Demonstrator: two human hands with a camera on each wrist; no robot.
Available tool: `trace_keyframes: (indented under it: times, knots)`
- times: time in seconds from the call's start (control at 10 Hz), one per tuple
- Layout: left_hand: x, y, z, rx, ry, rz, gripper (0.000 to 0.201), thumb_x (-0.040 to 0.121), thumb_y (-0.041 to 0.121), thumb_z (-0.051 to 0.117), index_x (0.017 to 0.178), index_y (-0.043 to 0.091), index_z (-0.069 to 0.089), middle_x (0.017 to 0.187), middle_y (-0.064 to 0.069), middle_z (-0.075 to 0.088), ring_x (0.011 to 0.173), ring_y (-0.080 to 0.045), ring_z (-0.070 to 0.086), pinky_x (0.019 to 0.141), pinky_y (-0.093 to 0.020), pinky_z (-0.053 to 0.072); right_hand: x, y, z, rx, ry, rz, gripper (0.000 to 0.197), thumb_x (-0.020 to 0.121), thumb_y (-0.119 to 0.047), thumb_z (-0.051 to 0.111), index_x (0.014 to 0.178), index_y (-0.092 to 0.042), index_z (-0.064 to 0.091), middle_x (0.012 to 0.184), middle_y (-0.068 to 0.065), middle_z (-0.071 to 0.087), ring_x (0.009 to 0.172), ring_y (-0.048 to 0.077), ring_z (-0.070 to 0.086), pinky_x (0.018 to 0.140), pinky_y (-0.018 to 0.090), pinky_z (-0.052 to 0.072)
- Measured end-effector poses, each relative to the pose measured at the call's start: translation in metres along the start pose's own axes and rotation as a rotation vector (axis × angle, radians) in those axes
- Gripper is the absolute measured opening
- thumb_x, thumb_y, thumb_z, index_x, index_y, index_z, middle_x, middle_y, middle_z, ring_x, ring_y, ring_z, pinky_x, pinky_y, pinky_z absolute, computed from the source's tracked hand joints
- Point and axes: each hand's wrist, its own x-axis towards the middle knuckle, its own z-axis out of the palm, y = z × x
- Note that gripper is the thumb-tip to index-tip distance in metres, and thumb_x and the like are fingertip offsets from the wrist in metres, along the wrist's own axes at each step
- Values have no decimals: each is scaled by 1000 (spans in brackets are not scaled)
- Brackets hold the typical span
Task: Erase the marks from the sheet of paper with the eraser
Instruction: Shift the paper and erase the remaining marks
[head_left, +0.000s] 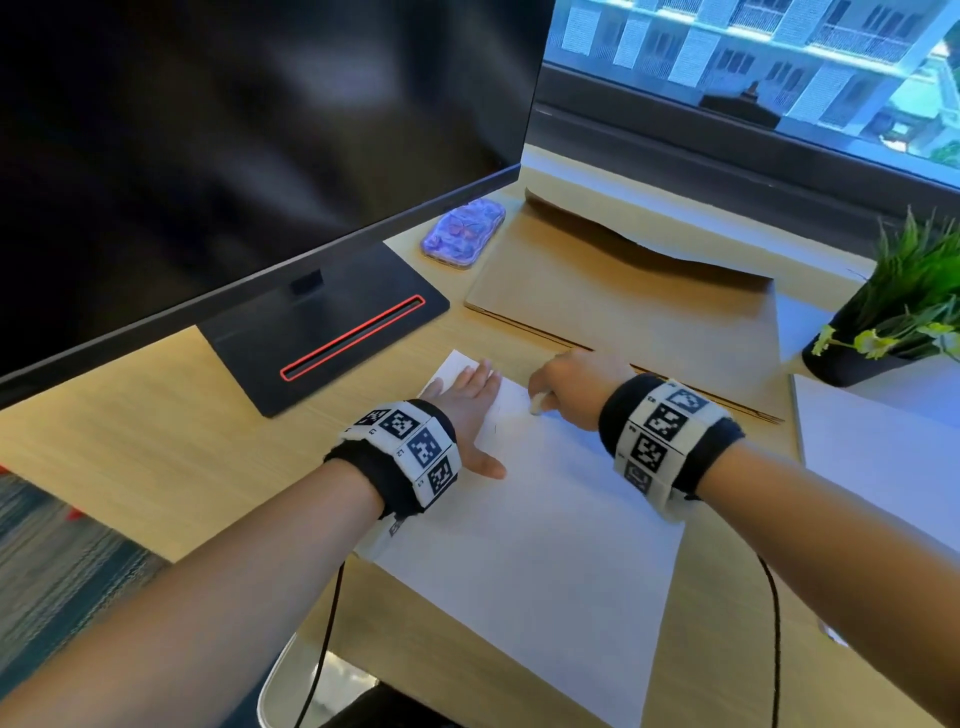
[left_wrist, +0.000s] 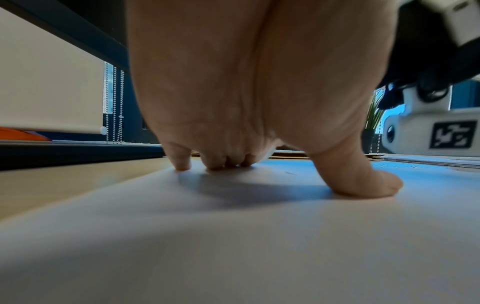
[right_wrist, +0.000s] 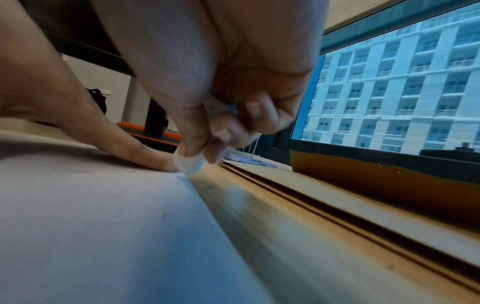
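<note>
On the counter (head_left: 156, 426), erasing is under way at the far end of the sheet.
My left hand (head_left: 467, 410) lies flat, fingers straight, pinning the sheet of paper (head_left: 545, 519); my right hand (head_left: 571, 389) pinches the eraser (head_left: 536, 404), its tip touching the paper near the far edge. Faint marks (head_left: 495, 423) remain between my hands; the nearer paper looks clean. I judge a few strokes are left.

Left hand (head_left: 470, 410) flat, fingers straight; right hand (head_left: 574, 387) fingers curled, pinching.
</note>
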Motion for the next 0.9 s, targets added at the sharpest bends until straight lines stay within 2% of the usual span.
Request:
trace_keyframes:
  times: [0.1,0.2,0.3,0.4,0.5,0.6,0.7,0.8,0.9]
  knots:
    - [-1,0,1,8,9,3,112,81,60,58,148,11,-17,155,-4,-25,145,-19,-15,118,-43,0,8,-7,5,74,166,-10,31,98,-20,45,128,-24,53,117,5,58,99,24,59,76,31,51]
    - [-1,1,0,-4,12,0,112,81,59,60,148,11,-16,155,-3,-25,145,-18,-14,119,-42,1,1,-6,14,47,128,-5,30,98,-20,45,127,-24,54,113,5,59,94,25,60,75,33,52]
    - [-1,2,0,10,0,-2,112,81,59,59,148,11,-18,155,-3,-26,145,-18,-15,118,-42,0,-12,1,11,-36,-24,10,28,96,-19,46,122,-23,58,113,2,60,98,23,59,83,33,52]
    - [-1,2,-1,11,0,-5,112,82,59,59,148,11,-18,155,-3,-26,145,-18,-15,118,-42,0,-7,4,3,-19,-23,16,31,96,-19,46,124,-23,58,118,3,60,103,24,58,86,33,50]
    - [-1,1,1,-4,21,-3,112,81,59,59,148,12,-16,155,-2,-24,145,-18,-13,118,-42,0,5,-4,5,41,151,1,34,97,-19,47,130,-25,53,119,6,59,103,26,59,82,33,51]
    - [-1,1,1,-5,18,1,113,80,59,60,148,12,-16,156,-3,-23,145,-18,-13,118,-42,0,3,-5,11,12,101,8,35,98,-17,43,131,-26,51,117,5,57,101,26,59,76,33,48]
    - [-2,1,0,9,12,5,112,81,59,60,148,11,-17,155,-2,-24,145,-17,-14,118,-41,0,-7,1,4,-81,-80,12,33,97,-21,45,129,-24,54,122,0,57,109,23,56,86,32,49]
    - [-1,2,0,27,10,6,112,81,59,59,148,11,-17,155,-3,-25,145,-17,-14,118,-41,0,-9,5,3,-32,-88,43,29,95,-20,48,121,-20,61,119,1,55,108,24,55,90,36,49]
    - [0,0,1,21,19,8,112,81,60,58,148,12,-17,155,-3,-25,145,-17,-14,118,-41,0,-1,2,14,151,139,57,29,94,-17,51,121,-22,60,117,4,51,101,26,56,84,35,51]
